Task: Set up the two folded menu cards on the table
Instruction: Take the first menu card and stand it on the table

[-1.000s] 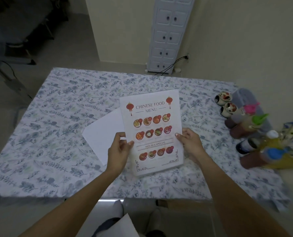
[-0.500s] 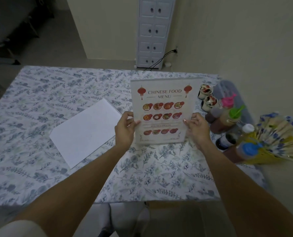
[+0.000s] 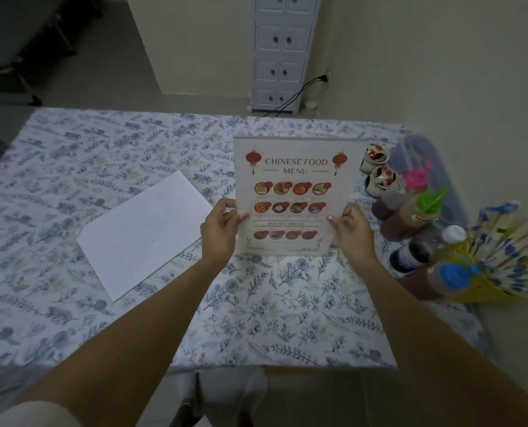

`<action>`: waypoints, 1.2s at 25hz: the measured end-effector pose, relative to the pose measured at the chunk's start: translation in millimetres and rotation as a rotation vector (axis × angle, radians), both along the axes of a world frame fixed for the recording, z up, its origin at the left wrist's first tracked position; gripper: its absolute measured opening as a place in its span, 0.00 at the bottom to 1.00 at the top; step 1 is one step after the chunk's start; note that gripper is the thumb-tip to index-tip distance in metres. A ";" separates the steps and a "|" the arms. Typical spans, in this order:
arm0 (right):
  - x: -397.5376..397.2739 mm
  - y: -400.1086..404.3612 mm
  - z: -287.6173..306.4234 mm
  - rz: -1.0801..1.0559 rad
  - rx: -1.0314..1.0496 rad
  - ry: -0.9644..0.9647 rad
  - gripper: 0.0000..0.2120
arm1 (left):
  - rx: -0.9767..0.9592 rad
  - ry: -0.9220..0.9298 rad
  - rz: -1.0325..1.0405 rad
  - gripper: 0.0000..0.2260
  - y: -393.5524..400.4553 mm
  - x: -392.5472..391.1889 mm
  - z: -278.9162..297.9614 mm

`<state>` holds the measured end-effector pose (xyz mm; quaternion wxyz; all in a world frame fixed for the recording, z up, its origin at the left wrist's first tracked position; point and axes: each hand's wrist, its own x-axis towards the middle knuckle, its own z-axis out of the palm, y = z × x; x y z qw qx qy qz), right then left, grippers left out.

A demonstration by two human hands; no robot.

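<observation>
A folded "Chinese Food Menu" card (image 3: 296,180) stands upright on the floral tablecloth (image 3: 102,155), right of centre, its printed face toward me. My left hand (image 3: 218,232) grips its left edge and my right hand (image 3: 353,234) grips its right edge, both near the lower half. The card's bottom edge meets the cloth. A second card (image 3: 142,232) lies flat, blank white side up, to the left of my left hand and apart from it.
Along the table's right side stand two small rooster-painted jars (image 3: 376,163), several sauce bottles (image 3: 416,208) with pink, green, white and blue caps, and a yellow holder of wrapped chopsticks (image 3: 499,260). A white drawer cabinet (image 3: 282,50) stands against the far wall.
The printed menu card went from tilted and lifted near me to upright, farther forward and to the right, with its lower edge on the cloth. Both hands kept their hold.
</observation>
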<state>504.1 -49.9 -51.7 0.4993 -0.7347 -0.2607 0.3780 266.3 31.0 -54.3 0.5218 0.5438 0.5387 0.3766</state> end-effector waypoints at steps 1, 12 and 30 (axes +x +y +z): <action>0.4 0.4 -0.2 0.001 -0.001 -0.006 0.15 | 0.007 0.005 0.002 0.05 -1.4 0.5 -0.9; -15.9 -9.6 -8.3 -0.057 -0.035 -0.199 0.12 | 0.002 0.121 -0.016 0.10 -10.6 -0.3 -8.5; -265.8 8.9 -33.4 0.416 -0.031 -0.502 0.22 | 0.152 0.513 -0.173 0.19 38.8 -228.7 -33.5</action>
